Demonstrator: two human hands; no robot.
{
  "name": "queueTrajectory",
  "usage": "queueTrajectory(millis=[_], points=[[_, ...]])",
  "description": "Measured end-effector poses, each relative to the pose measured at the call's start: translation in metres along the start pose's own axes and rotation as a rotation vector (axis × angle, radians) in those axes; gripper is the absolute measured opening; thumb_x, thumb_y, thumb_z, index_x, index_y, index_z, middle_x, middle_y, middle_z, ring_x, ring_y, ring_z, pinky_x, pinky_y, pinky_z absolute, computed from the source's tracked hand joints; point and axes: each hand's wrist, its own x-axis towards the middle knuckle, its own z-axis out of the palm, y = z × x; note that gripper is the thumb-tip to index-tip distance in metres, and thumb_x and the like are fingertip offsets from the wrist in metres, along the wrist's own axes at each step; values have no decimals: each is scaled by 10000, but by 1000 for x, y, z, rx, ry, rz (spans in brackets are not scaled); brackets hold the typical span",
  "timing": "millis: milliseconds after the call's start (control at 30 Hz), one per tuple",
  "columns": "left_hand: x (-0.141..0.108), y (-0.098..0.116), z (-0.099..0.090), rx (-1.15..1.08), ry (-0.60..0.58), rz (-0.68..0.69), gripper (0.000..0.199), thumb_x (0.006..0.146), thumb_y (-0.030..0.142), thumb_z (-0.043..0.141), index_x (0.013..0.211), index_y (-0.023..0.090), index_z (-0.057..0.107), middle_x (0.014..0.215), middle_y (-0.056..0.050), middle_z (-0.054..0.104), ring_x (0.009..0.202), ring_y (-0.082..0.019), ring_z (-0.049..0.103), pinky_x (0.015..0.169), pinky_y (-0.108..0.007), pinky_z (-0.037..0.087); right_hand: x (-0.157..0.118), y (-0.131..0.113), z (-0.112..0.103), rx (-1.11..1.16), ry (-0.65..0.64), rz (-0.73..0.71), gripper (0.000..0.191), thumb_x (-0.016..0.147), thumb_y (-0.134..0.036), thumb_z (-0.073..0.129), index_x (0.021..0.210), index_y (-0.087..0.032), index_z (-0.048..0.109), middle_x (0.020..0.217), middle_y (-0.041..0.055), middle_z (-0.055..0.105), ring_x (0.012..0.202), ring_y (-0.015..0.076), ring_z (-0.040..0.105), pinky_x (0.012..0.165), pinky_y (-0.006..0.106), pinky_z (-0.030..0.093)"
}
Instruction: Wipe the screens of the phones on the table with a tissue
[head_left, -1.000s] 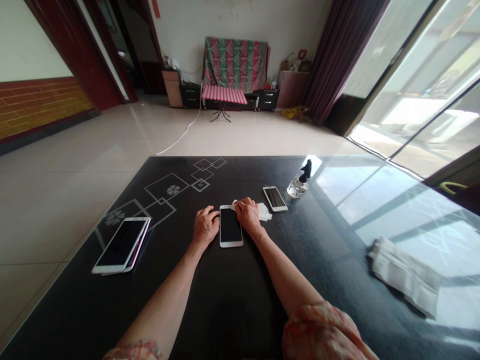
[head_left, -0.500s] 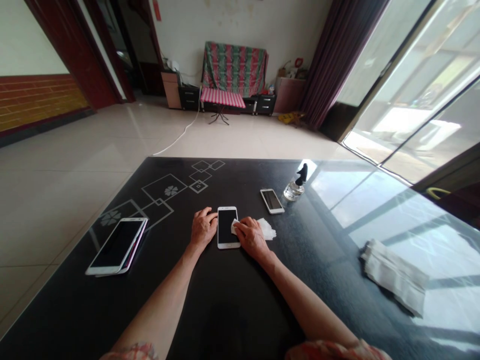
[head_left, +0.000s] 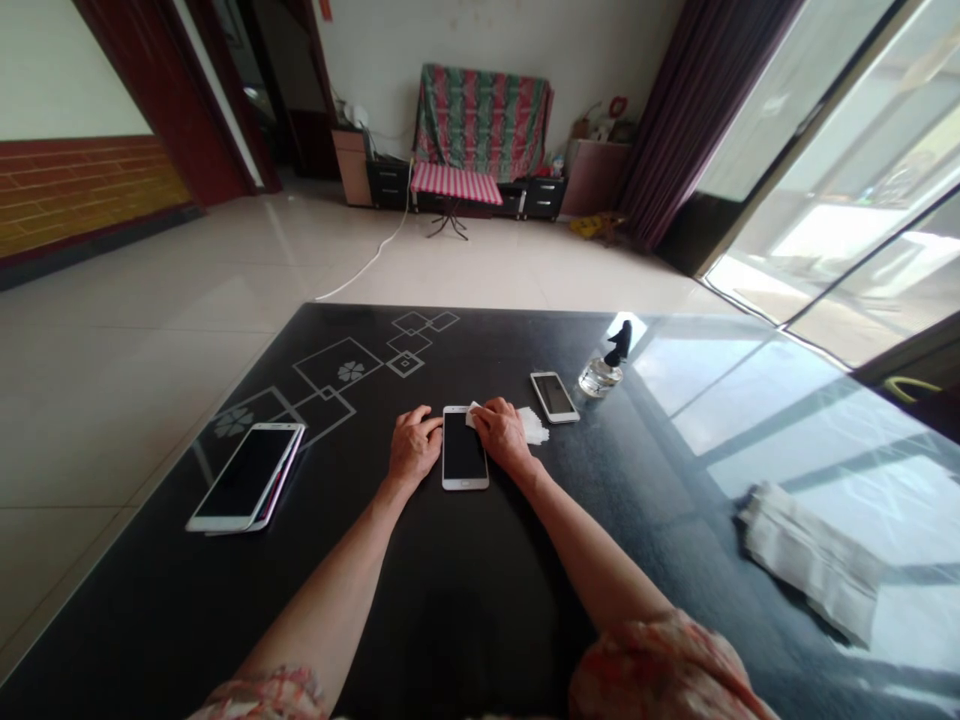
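Observation:
A white smartphone point(head_left: 465, 455) with a dark screen lies face up on the black table. My left hand point(head_left: 415, 447) rests on the tabletop at its left side, fingers loosely bent and a little apart, thumb against the phone's edge. Pinched in my right hand point(head_left: 503, 432) is a white wiping cloth point(head_left: 535, 427) with a zigzag edge. Its front part is pressed on the screen's upper right, and the rest trails out to the right under the hand. Some of the cloth is hidden by my fingers.
Beyond my right hand lie another white smartphone point(head_left: 555, 397) and a clear spray bottle point(head_left: 601, 375) with a black head. Stacked phones point(head_left: 247, 478) sit on the left. A folded grey cloth point(head_left: 814, 560) lies at the right of the black table point(head_left: 450, 620).
My right hand has slid the cloth up the phone's screen, from mid-height to near the top right. My left hand stays beside the phone. The whole view has shifted slightly.

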Motion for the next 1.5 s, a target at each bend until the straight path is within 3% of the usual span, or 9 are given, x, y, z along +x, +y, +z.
queueTrajectory(millis=[333,667,800,1000,1100,1400,1500], points=[[-1,3,-2,4,7,-11,254,812,162,535,933,222,751,1152,-78,641,1060,-252,558,944,-371,459,-68,-11,-21,97,-73,-169,240,941,-304,466,1042,-269,681,1028,51,567,920,178,471,853,310,351],[0,0,-1,-6,-5,-2,245,824,172,533,933,221,747,1156,-74,634,1061,-250,553,957,-376,450,-5,-13,3,26,-12,-74,233,937,-298,462,991,-252,685,1017,54,566,905,189,458,809,308,355],[0,0,0,-1,0,-1,269,827,136,510,927,214,748,1153,-74,638,1054,-244,554,948,-368,454,-12,-17,0,13,-17,-115,243,944,-282,439,1025,-244,666,1045,64,561,935,198,454,821,315,358],[-1,0,0,6,-5,-7,308,821,93,487,941,203,749,1160,-72,637,1070,-238,544,962,-356,451,-60,-20,-22,64,-95,-248,256,940,-251,440,1108,-239,632,1078,74,560,969,210,457,864,339,364],[-1,-1,1,-1,-5,-16,317,820,85,485,941,208,751,1164,-69,638,1069,-236,540,961,-350,454,-71,-22,-26,85,-109,-272,249,935,-254,456,1109,-241,634,1077,73,564,979,212,457,879,346,362],[-1,-3,3,2,-23,-28,381,792,30,455,960,205,749,1177,-61,631,1068,-232,536,968,-343,456,-13,-27,1,38,-71,-229,229,918,-254,485,1057,-245,667,1042,62,580,917,204,461,848,352,356],[-1,-3,2,2,-34,-34,410,776,11,442,965,208,747,1182,-59,629,1071,-227,540,977,-341,453,-7,-30,6,32,-47,-226,232,926,-256,470,1050,-243,665,1029,63,577,917,204,458,845,354,351]])
